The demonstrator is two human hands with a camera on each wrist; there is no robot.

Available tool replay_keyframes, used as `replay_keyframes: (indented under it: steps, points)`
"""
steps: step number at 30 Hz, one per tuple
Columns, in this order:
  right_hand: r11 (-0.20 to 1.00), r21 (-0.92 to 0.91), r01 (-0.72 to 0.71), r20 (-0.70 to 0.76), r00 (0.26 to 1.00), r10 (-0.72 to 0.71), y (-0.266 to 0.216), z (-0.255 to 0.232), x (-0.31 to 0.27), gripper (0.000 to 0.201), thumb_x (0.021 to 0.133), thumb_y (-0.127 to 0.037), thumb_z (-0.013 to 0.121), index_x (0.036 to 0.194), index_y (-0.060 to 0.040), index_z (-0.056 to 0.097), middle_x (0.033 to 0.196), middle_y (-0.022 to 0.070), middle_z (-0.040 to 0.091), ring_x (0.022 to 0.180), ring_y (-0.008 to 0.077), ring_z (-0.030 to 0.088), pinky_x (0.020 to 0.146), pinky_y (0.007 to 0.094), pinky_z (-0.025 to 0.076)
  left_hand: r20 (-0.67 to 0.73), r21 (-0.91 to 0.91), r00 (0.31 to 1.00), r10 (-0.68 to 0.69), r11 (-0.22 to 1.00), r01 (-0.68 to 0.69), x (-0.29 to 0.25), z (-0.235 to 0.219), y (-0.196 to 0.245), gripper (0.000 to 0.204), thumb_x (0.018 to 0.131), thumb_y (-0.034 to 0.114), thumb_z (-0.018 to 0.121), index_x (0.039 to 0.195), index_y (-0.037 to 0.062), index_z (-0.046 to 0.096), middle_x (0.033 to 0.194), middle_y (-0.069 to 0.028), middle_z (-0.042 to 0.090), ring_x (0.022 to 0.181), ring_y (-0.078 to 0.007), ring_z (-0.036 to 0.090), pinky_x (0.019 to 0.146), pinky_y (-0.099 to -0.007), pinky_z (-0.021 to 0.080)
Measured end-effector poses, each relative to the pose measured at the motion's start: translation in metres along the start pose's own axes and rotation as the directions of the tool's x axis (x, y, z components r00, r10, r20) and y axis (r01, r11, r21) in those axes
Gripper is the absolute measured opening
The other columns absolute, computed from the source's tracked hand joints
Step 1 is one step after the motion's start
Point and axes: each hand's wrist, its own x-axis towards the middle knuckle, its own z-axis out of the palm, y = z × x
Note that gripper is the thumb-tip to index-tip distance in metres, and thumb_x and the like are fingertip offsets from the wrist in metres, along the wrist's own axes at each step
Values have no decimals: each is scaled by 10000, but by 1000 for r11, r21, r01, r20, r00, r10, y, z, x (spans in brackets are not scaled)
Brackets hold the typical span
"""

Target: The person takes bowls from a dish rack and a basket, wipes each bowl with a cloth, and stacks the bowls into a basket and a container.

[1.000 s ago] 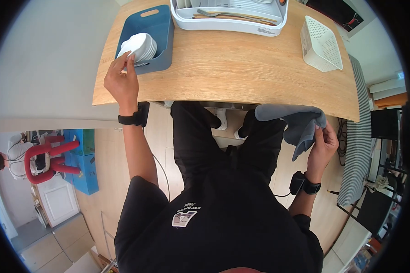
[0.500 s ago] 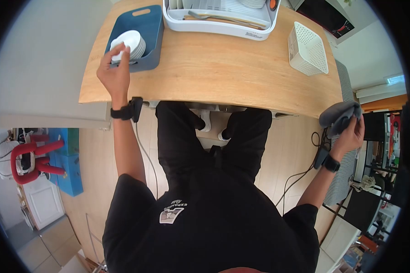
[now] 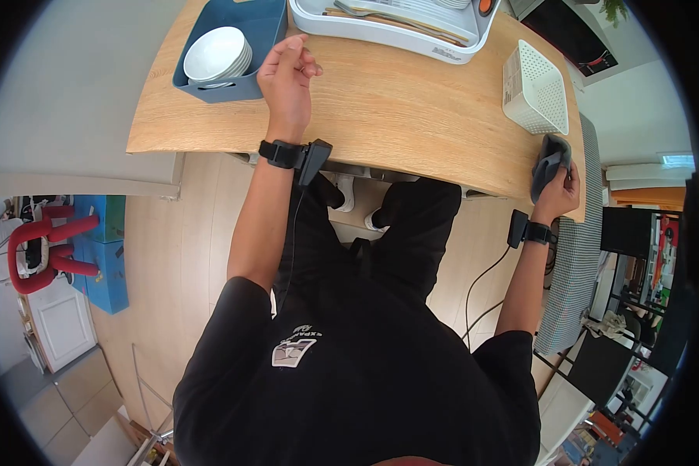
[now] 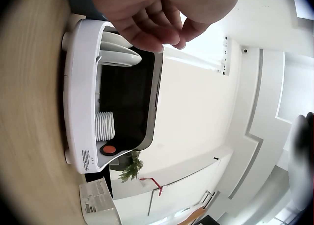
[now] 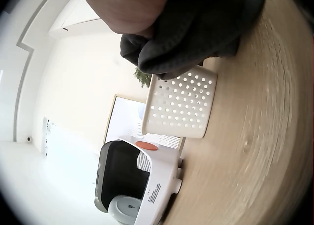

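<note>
My left hand (image 3: 287, 85) is raised over the table beside the right wall of a blue bin (image 3: 266, 23). Its fingers are loosely bent with nothing between them, as the left wrist view also shows. Inside the bin sits a stack of white bowls (image 3: 213, 56). At the table's right edge my right hand (image 3: 558, 193) grips a dark grey cloth (image 3: 550, 165). Seen from the right wrist, the folded cloth (image 5: 196, 36) hangs from the fingers and overlaps a white perforated basket (image 5: 181, 105).
A white dish rack (image 3: 380, 29) stands at the back with chopsticks and a fork on its front ledge. Upright plates (image 4: 117, 55) and a row of stacked white dishes (image 4: 104, 127) are in it. A checked cloth-covered surface (image 3: 571, 272) adjoins the table's right side.
My left hand has moved right, off the bowls and out of the bin. The right hand swung outward with the cloth, then came back in to the table's right edge.
</note>
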Motion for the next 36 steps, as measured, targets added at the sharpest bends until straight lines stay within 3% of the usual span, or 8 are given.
replay_keyframes:
  steps: [9, 11, 20, 23, 25, 31, 35, 36]
  points:
    - [1000, -8, -24, 83, 996, 24, 16, 19, -8, 225, 942, 7, 632, 1146, 50, 717, 1119, 145, 740, 1009, 210, 714, 889, 309, 567, -51, 180, 998, -22, 983, 31, 4, -6, -30, 224, 997, 183, 656, 1064, -24, 711, 758, -29, 647, 625, -83, 568, 603, -259, 515]
    - [999, -31, -16, 104, 994, 20, 16, 19, -9, 234, 935, 17, 628, 1149, 45, 720, 1125, 144, 740, 1016, 211, 712, 902, 314, 563, -30, 408, 999, 40, 913, -24, 2, -4, -32, 243, 1002, 202, 658, 1067, -23, 725, 757, -33, 662, 623, -72, 569, 590, -234, 495]
    - [995, -94, 24, 163, 987, -9, 20, 27, -1, 258, 934, 16, 603, 1159, 15, 729, 1153, 123, 737, 1039, 202, 700, 915, 313, 550, 57, 762, 996, -62, 647, -3, -2, -2, -36, 243, 967, 238, 718, 993, -1, 755, 739, -4, 687, 638, -55, 576, 597, -209, 476]
    - [994, -64, 86, 159, 984, -75, 22, 27, 2, 210, 950, -16, 648, 1137, 4, 742, 1097, 104, 757, 957, 158, 706, 828, 280, 552, 94, 755, 990, -108, 655, 0, -5, -2, -35, 235, 957, 228, 728, 973, -5, 751, 750, -1, 687, 642, -54, 575, 597, -214, 477]
    - [921, -239, 308, 216, 942, -259, 26, 28, 8, 218, 930, 4, 636, 1121, -1, 740, 1097, 114, 757, 985, 196, 712, 866, 308, 544, 85, 743, 988, -131, 668, 25, 0, -5, -37, 226, 958, 220, 727, 974, -4, 751, 758, -3, 688, 649, -53, 576, 603, -213, 477]
    - [886, -327, 330, 307, 923, -231, 15, 21, 4, 230, 882, -17, 643, 1067, -103, 750, 1093, 79, 747, 992, 271, 711, 861, 347, 544, 46, 746, 962, -271, 649, 148, -1, 10, -28, 216, 970, 202, 707, 985, -10, 747, 790, -18, 698, 684, -60, 585, 642, -212, 482]
    - [829, -366, 422, 380, 881, -281, 12, 13, 12, 228, 877, -13, 638, 1051, -117, 744, 1099, 62, 743, 987, 273, 707, 837, 361, 550, 127, 814, 949, -289, 577, 67, 11, 36, -16, 225, 967, 206, 707, 1001, -13, 745, 796, -43, 709, 673, -79, 594, 648, -233, 493]
    - [815, -375, 442, 409, 868, -282, 12, 12, 15, 239, 867, 14, 645, 1055, -99, 741, 1099, 72, 744, 980, 278, 713, 831, 351, 553, 234, 843, 930, -285, 536, -48, 20, 42, -15, 217, 959, 207, 712, 1018, 1, 748, 800, -50, 715, 683, -90, 609, 653, -243, 498]
